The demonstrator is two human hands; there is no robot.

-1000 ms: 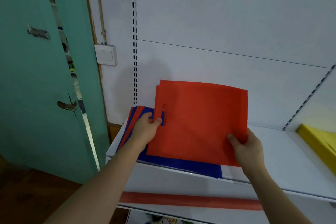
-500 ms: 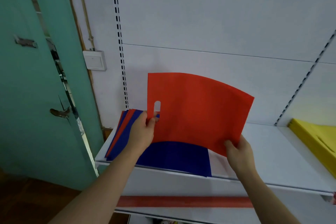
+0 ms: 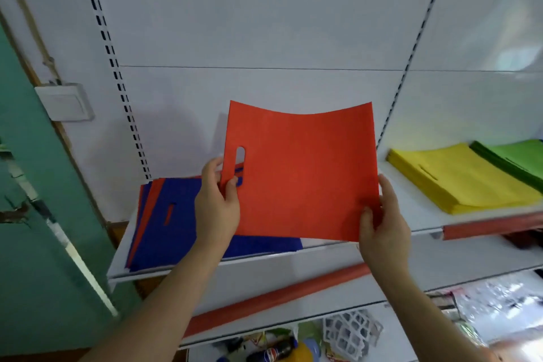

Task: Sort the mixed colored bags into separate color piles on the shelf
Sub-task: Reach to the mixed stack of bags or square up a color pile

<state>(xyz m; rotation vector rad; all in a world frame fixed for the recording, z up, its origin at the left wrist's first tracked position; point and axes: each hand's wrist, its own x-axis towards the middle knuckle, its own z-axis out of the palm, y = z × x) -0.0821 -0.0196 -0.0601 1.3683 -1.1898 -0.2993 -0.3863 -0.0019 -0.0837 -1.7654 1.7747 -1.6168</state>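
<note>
Right now both forearms are reaching up from the bottom edge of the view, meeting on a red bag (image 3: 305,173) that is being held upright in front of the white shelf (image 3: 417,214). The left hand (image 3: 216,203) is coming in from seven o'clock, wrist bent back, thumb and fingers pinching the bag's left border just beside the cut-out handle slot. The right hand (image 3: 383,220) is rising from five o'clock, fingers curled behind the lower right corner and thumb pressing on the front, gripping it. The bag is sagging slightly along its top edge between the two grips.

Behind and below the held bag, toward eight o'clock, a mixed stack of blue and red bags (image 3: 167,214) is lying flat on the shelf, its edges fanned out. At three o'clock a yellow pile (image 3: 464,179) is sitting on the same shelf level, and a green pile (image 3: 520,159) is lying just beside it, further right, its near edge overlapping the yellow one's far side.
</note>
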